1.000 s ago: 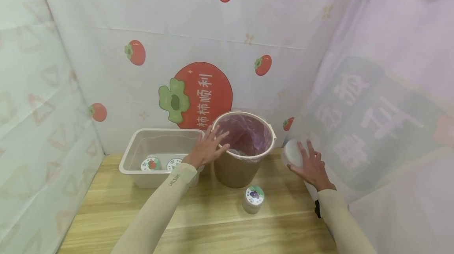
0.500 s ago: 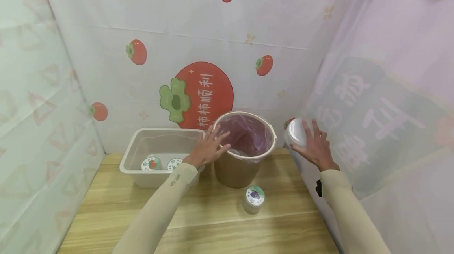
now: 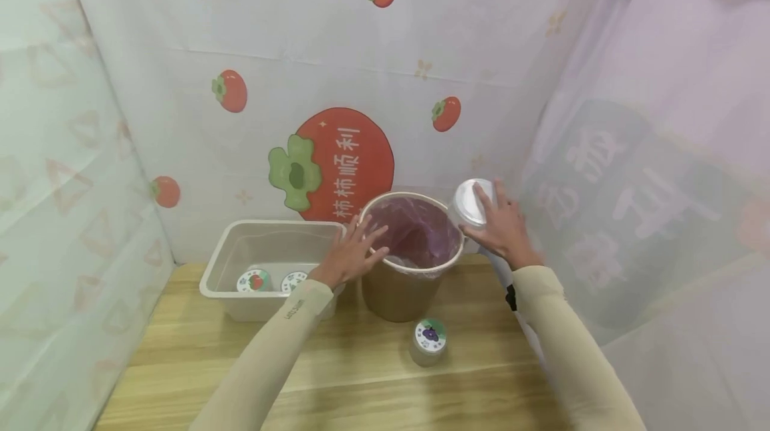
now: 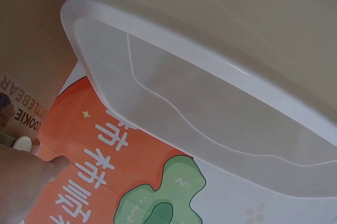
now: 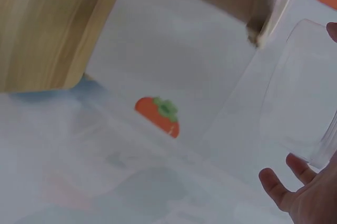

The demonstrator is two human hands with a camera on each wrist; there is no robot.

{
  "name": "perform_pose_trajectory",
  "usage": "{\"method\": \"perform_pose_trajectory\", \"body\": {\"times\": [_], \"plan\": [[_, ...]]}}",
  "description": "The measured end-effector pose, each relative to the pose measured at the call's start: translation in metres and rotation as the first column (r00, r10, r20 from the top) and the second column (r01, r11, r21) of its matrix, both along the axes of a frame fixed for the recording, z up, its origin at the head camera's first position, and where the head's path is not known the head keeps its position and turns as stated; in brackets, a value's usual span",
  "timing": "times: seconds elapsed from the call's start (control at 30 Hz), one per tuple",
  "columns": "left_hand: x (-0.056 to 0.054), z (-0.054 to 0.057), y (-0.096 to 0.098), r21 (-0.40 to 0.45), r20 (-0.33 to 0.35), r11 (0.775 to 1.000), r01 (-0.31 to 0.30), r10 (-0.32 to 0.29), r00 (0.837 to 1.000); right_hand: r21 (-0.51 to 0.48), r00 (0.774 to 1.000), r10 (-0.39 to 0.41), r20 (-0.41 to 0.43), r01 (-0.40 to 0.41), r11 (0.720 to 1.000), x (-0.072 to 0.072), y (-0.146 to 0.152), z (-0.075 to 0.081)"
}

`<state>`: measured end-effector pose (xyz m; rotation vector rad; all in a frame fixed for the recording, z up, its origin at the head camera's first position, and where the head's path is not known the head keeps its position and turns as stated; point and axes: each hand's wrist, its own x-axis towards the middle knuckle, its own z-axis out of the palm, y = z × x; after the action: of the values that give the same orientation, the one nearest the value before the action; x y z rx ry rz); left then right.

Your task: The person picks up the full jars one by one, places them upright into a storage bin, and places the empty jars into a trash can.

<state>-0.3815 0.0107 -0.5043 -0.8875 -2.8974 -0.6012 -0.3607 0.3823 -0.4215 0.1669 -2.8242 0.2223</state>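
Clear container (image 3: pixel 466 204) has moved nearer the bin (image 3: pixel 397 292).

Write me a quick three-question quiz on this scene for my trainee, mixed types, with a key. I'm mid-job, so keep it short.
1. True or false: the grape-labelled jar stands on the table, outside the tub.

2. Multiple choice: what does the right grip hold?
A) the grape-labelled jar
B) a clear container
C) a bin liner

3. Count: how many labelled jars show inside the tub in the head view?

Key:
1. True.
2. B.
3. Two, one of them partly hidden by the left sleeve.
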Motion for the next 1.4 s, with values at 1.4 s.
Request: {"method": "perform_pose_trajectory", "body": {"times": [1.4], "plan": [[0.004, 0.001, 0.001, 0.020, 0.022, 1.000, -0.014, 0.014, 1.000, -0.043, 0.978, 0.203, -0.054, -0.205, 0.978, -0.013, -0.068, -0.027]]}}
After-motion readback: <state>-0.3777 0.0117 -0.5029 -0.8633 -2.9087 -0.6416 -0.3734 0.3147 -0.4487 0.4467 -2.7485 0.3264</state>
